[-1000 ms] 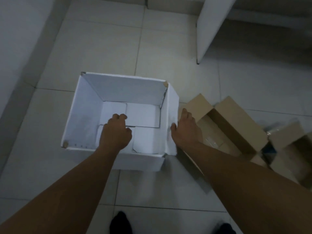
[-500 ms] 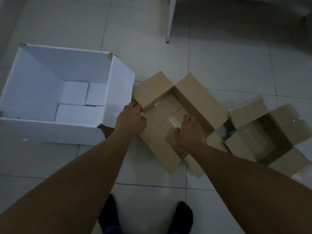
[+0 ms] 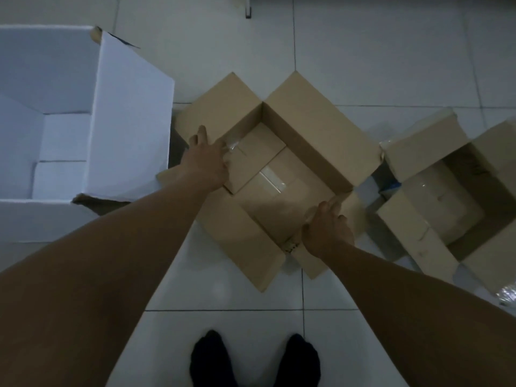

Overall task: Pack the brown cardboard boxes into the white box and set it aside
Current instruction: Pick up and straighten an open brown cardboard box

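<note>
Sitting on a pale tiled floor (image 3: pixel 363 65): white box (image 3: pixel 131 121), brown cardboard boxes (image 3: pixel 315 129).

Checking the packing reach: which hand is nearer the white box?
Left. The left hand grips the brown box edge beside the white box; the right hand holds its far corner.

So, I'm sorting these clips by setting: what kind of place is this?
Probably an indoor room used for packing: a tiled floor, an open white box and open brown cardboard boxes standing on it.
</note>
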